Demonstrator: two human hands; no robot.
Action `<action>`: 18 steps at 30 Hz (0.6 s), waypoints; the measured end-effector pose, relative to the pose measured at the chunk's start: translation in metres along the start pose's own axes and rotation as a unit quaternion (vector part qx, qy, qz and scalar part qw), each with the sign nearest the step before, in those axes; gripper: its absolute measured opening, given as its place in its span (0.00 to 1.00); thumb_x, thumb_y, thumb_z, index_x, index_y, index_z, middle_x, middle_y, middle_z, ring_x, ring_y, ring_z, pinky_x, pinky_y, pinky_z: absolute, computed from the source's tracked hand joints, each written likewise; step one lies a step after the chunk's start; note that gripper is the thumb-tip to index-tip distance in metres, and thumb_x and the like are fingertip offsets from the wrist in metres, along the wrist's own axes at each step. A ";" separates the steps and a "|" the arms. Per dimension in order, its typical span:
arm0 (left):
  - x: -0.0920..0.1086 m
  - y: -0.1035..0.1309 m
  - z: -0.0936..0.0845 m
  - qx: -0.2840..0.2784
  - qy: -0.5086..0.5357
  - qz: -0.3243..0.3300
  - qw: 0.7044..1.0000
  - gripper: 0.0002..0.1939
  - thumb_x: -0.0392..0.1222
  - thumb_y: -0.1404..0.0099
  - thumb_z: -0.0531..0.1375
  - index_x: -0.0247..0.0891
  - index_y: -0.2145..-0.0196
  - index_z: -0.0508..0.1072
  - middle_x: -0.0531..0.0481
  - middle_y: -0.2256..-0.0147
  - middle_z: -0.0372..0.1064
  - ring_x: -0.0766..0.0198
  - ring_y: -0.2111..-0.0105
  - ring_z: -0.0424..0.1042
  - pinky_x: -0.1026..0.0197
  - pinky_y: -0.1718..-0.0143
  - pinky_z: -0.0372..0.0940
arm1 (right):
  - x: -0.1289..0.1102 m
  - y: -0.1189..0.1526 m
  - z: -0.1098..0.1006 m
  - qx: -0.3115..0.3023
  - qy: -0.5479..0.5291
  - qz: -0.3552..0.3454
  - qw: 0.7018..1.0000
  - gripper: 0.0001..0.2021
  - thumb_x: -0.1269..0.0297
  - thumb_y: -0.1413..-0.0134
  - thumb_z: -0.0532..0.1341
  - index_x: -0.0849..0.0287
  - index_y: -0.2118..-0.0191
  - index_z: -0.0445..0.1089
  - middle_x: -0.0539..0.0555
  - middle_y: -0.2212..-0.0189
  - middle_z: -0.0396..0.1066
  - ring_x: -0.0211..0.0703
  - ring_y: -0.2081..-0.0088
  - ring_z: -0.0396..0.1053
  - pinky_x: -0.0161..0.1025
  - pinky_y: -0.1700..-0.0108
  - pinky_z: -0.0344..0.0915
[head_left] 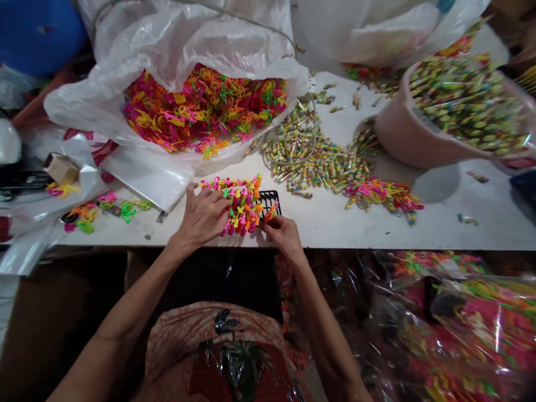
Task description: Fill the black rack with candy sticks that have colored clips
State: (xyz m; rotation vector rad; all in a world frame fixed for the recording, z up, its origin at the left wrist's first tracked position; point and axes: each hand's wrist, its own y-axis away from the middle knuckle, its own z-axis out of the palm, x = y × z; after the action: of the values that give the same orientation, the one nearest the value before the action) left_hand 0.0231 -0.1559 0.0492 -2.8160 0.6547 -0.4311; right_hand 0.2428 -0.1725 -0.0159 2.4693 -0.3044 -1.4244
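Blue container (39, 36) top L; sm. cardbd box (62, 169) L; dk-blue item (523, 192) far R.

You are stationed in a workshop. Identify it by the white worktable (330, 230) before you, the open plastic sack (234, 42) of bright plastic pieces (201, 106) in bulk, the pinkish tub (400, 131) heaped with small wrapped tubes (456, 97), and clear bags (464, 335) of colourful goods below table level.

Reddish, patterned, glitter-decorated top (218, 352)
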 end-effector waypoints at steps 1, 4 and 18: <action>-0.002 0.004 -0.002 0.013 0.014 -0.010 1.000 0.13 0.39 0.39 0.56 0.44 0.58 0.77 0.48 0.62 0.76 0.54 0.58 0.70 0.40 0.44 0.51 | -0.005 -0.001 -0.008 -0.023 0.051 0.000 0.998 0.07 0.60 0.54 0.62 0.59 0.74 0.69 0.49 0.78 0.68 0.39 0.74 0.65 0.35 0.70 0.57; -0.004 0.021 -0.005 0.080 0.023 -0.062 0.995 0.20 0.43 0.39 0.58 0.44 0.48 0.71 0.45 0.52 0.73 0.52 0.51 0.69 0.40 0.41 0.47 | -0.024 0.005 -0.030 0.022 0.210 -0.026 0.977 0.04 0.65 0.54 0.64 0.59 0.72 0.72 0.53 0.72 0.72 0.42 0.69 0.68 0.36 0.67 0.57; 0.014 0.062 0.020 0.193 0.094 -0.116 0.970 0.13 0.38 0.40 0.61 0.44 0.56 0.74 0.45 0.53 0.74 0.53 0.50 0.70 0.45 0.42 0.52 | -0.134 -0.014 0.020 -0.138 0.321 -0.250 0.903 0.08 0.68 0.45 0.60 0.60 0.63 0.77 0.54 0.67 0.75 0.40 0.66 0.68 0.35 0.66 0.54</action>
State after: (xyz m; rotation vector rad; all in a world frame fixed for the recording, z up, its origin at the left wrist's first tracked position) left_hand 0.0174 -0.2141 0.0169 -2.5002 0.2354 -0.7827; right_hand 0.1600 -0.1194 0.0787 2.6858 0.6620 -0.6286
